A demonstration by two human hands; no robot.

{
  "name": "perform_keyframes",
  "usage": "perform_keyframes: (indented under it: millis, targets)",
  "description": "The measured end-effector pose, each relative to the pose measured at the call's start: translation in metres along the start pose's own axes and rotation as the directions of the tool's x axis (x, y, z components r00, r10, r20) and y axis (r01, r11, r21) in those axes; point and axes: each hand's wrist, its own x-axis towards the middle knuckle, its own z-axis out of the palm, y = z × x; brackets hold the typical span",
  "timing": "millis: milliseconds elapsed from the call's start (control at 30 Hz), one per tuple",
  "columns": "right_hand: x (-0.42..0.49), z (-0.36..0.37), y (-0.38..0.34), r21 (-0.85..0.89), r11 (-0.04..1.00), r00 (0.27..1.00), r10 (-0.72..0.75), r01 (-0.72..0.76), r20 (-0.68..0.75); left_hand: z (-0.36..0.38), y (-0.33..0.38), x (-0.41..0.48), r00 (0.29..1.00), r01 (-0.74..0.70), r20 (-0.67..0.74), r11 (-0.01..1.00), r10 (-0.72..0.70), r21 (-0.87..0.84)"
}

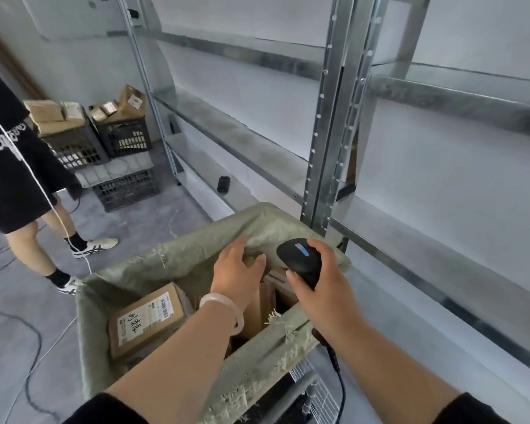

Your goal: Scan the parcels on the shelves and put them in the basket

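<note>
Nearest me, at 6 o'clock, my right hand (318, 286) is wrapped round the one black scanner (299, 258), its cord trailing down towards me, held over the basket (306, 390), I judge so it stays ready for the next label. At 7 o'clock my left hand (237, 264), with one pale bracelet (224, 304) on the wrist, reaches into the far side of the basket, over a brown upright parcel (253, 304), likely settling it in. I cannot tell whether the fingers grip it or just rest on it. A green sack (172, 258) lines the basket, probably to keep small boxes from slipping through the wire. One labelled parcel (147, 322) lies flat inside at 8 o'clock; I count at least two more partly hidden beneath my hands. Beyond, from 12 to 3 o'clock, run the metal shelves (242, 139), with one small black device (224, 183) on a lower level. Farthest, at 10 o'clock, three dark crates (123, 139) hold more boxes, and one person (10, 166) stands at 9 o'clock.
</note>
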Motion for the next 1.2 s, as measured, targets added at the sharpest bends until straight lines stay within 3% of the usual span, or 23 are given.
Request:
perform_keyframes:
  millis: [133, 300, 567, 700, 1033, 1200]
  targets:
    - [-0.006, -0.054, -0.003, 0.004, 1.0, 0.986, -0.005, 0.006, -0.164, 0.03, 0.07, -0.007, 0.97, -0.234, 0.072, 0.971, 0.231, 0.04]
    - [-0.027, -0.143, -0.016, 0.02, 0.998, 0.928, -0.048, 0.059, -0.369, 0.066, 0.172, -0.042, 0.835, -0.537, 0.135, 0.843, 0.533, -0.008]
    - [-0.092, -0.306, -0.047, -0.096, 0.987, 0.753, -0.159, 0.127, -0.639, 0.112, 0.33, -0.134, 0.596, -0.761, 0.17, 0.619, 0.785, -0.194]
    - [-0.13, -0.366, -0.05, -0.154, 0.979, 0.671, -0.206, 0.136, -0.712, 0.133, 0.388, -0.182, 0.487, -0.801, 0.169, 0.516, 0.857, -0.303]
    - [-0.16, -0.464, -0.056, -0.205, 0.979, 0.524, -0.17, -0.009, -0.835, 0.168, 0.461, -0.199, 0.496, -0.769, 0.231, 0.547, 0.837, -0.331]
    - [-0.136, -0.495, -0.05, -0.16, 0.986, 0.493, -0.117, -0.045, -0.862, 0.179, 0.484, -0.177, 0.573, -0.742, 0.151, 0.588, 0.806, -0.322]
